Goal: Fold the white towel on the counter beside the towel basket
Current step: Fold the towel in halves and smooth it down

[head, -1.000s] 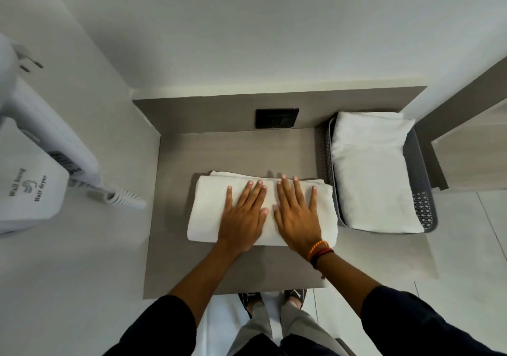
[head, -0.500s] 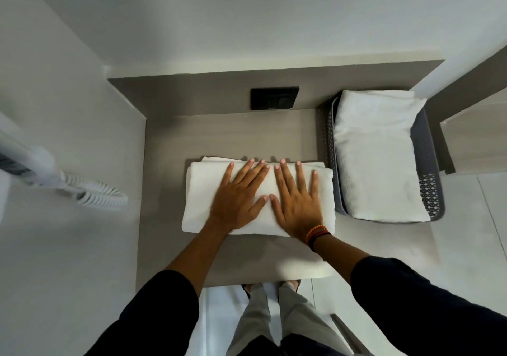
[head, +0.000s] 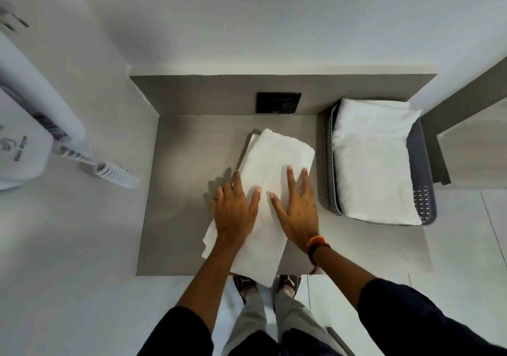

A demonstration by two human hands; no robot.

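The folded white towel (head: 274, 158) lies lengthwise on the grey counter (head: 186, 191), slanting from far right to near left. Its near end hangs over the counter's front edge. My left hand (head: 236, 213) rests on the towel's left edge, thumb on the cloth and fingers spread along the edge. My right hand (head: 296, 213) lies flat on the right side with fingers apart, and its wrist wears orange and dark bands. Neither hand visibly grips the cloth. The dark grey towel basket (head: 325, 163) stands just right of the towel.
A folded white towel (head: 373, 163) fills the basket. A black wall socket (head: 278, 102) sits on the backsplash behind the counter. A white wall hair dryer (head: 24, 136) with a coiled cord (head: 118, 175) hangs on the left wall. My feet show below the counter's front edge.
The towel lay crosswise under both flat hands before; now it is turned lengthwise and sits closer to the basket, with its near end over the counter's edge.
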